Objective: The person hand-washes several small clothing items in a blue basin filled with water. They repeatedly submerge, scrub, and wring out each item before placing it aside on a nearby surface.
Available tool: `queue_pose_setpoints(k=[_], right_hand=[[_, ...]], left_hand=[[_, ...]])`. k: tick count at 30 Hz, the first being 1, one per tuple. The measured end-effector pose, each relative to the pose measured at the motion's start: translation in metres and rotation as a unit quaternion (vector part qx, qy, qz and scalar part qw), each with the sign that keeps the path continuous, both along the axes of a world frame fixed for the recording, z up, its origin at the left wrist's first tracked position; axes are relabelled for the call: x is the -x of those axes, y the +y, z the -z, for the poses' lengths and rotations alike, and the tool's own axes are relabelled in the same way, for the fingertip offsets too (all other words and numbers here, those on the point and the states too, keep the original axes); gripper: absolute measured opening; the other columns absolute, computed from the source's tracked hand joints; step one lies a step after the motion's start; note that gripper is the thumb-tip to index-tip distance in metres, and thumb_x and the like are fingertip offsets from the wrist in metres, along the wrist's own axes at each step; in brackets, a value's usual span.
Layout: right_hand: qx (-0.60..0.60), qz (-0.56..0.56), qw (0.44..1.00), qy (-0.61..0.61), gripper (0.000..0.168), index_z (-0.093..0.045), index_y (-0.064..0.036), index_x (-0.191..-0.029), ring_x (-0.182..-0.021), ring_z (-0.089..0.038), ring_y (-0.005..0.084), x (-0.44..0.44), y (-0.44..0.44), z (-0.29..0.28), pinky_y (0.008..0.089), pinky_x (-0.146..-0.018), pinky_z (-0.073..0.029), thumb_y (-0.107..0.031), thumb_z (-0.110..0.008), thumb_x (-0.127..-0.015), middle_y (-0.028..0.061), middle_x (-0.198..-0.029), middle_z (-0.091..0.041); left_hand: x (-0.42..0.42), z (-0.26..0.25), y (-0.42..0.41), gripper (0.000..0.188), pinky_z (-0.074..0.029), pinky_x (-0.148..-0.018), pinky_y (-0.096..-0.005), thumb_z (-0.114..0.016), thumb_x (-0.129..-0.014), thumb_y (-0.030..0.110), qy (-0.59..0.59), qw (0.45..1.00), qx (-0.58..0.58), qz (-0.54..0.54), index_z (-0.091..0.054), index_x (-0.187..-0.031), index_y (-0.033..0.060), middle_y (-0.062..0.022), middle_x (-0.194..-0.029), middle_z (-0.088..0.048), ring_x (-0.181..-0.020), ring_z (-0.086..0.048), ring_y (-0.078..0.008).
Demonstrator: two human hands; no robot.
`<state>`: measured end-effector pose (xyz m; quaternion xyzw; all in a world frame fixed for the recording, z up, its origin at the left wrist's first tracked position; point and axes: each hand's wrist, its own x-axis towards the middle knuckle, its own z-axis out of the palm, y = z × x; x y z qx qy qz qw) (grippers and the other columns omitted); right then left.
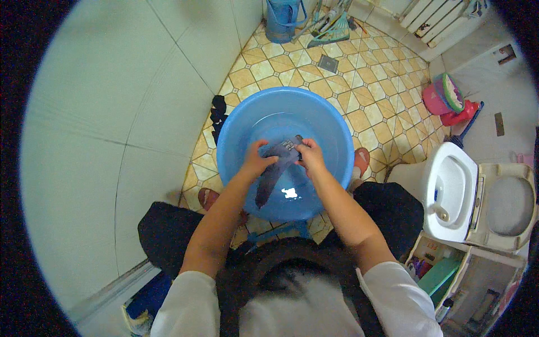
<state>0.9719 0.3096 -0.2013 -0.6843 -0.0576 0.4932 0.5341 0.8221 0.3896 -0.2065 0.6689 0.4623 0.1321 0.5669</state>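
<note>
A dark grey sock (273, 176) with light lettering near its upper end lies aslant in a round blue plastic basin (343, 139). Water in the basin reflects a bright patch of light near the front. My right hand (310, 156) pinches the sock's upper end between thumb and fingers. On the other side, my left hand (255, 161) has its thumb at the sock's edge and its index finger spread away; whether it grips the fabric is unclear. The sock's lower end trails towards me, partly in the water.
Dark cloth items (218, 114) lie between the basin and the tiled wall (168, 97). To the right stands a white toilet (452, 193) with its lid raised. Farther off are a blue bucket (281, 23), a green broom (332, 33), a floor drain (328, 63) and a pink tub (436, 97).
</note>
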Motion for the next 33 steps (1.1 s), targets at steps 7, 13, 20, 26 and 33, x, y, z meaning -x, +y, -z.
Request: queue_pose_setpoints(k=[7, 13, 20, 26, 33], right_hand=[[0.26, -0.143, 0.879, -0.374, 0.064, -0.039, -0.008, -0.112, -0.095, -0.043, 0.0348, -0.061, 0.016, 0.165, 0.0382, -0.08, -0.036, -0.04, -0.06, -0.061, 0.0226, -0.101, -0.044], [0.2, -0.194, 0.943, -0.181, 0.035, -0.051, -0.003, -0.095, -0.077, -0.054, 0.0273, -0.013, 0.039, 0.228, 0.036, -0.066, -0.042, -0.023, -0.056, -0.067, 0.0147, -0.08, -0.057], [-0.014, -0.318, 0.907, -0.277, 0.031, -0.054, -0.004, -0.081, -0.071, -0.053, 0.0304, 0.063, 0.069, 0.086, 0.0364, -0.062, -0.042, -0.032, -0.052, -0.07, 0.0124, -0.075, -0.055], [0.154, -0.181, 0.853, -0.464, 0.03, -0.055, -0.009, -0.083, -0.067, -0.051, 0.0318, -0.05, 0.073, 0.185, 0.0402, -0.059, -0.042, -0.036, -0.052, -0.069, 0.0126, -0.075, -0.05], [-0.016, -0.215, 0.962, -0.17, 0.024, -0.052, -0.005, -0.087, -0.075, -0.054, 0.0258, 0.026, 0.077, 0.175, 0.0334, -0.068, -0.042, -0.013, -0.056, -0.065, 0.0111, -0.083, -0.055]], left_hand=[[0.04, 0.127, 0.023, 0.056, -0.035, -0.08, -0.0389, -0.057, -0.069, 0.034, 0.095, 0.963, 0.245, -0.068, -0.034, -0.113, 0.0075, -0.013, -0.112, -0.037, -0.098, -0.04, -0.0269], [-0.001, 0.153, 0.011, 0.067, -0.03, -0.077, -0.0534, -0.048, -0.066, 0.056, 0.067, 0.751, 0.639, -0.152, -0.035, -0.114, 0.0102, -0.0139, -0.11, -0.039, -0.096, -0.04, -0.0334], [0.0, 0.213, 0.027, 0.067, -0.032, -0.076, -0.0538, -0.05, -0.065, 0.055, -0.222, 0.583, 0.666, -0.408, -0.035, -0.113, 0.0112, -0.0119, -0.11, -0.039, -0.096, -0.04, -0.0335], [-0.047, 0.166, 0.024, 0.057, -0.034, -0.078, -0.0489, -0.051, -0.068, 0.049, -0.12, 0.795, 0.546, -0.237, -0.039, -0.109, 0.0111, -0.0093, -0.108, -0.042, -0.096, -0.041, -0.0283], [-0.039, 0.174, 0.05, 0.049, -0.038, -0.076, -0.0393, -0.038, -0.076, 0.046, -0.161, 0.709, 0.637, -0.257, -0.041, -0.109, 0.0095, -0.0088, -0.103, -0.046, -0.091, -0.045, -0.025]])
